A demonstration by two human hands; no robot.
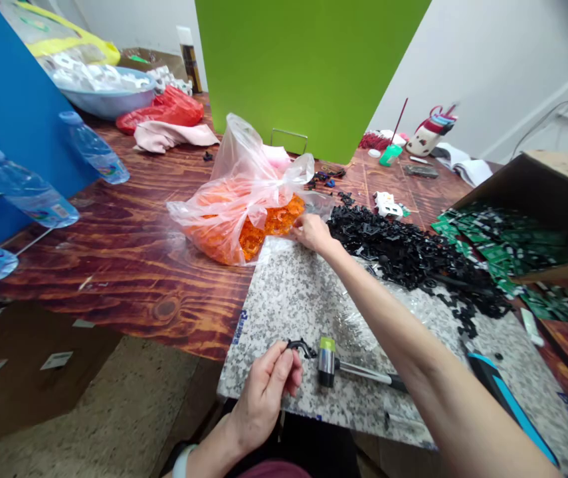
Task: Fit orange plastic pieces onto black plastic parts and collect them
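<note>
My left hand (268, 385) is closed, pinching a small curved black plastic part (302, 346) between thumb and fingers, just above the granite-patterned board (284, 292). Right beside it lies a mallet (327, 362) with a yellow-green face, a black face and a metal handle. My right hand (311, 232) reaches forward to the clear plastic bag (236, 159) of orange translucent parts (284, 218). Its fingers are curled together at the bag's right side; whatever they grip is hidden. A heap of black plastic parts (388, 245) lies to the right of that hand.
Thin clear strips (358, 318) lie under my right forearm. A blue-and-black tool (507, 405) rests at the board's right. Green circuit boards (503, 239) spill from a cardboard box (557, 179). A green panel (308, 73) stands behind; water bottles (24, 186) are at left.
</note>
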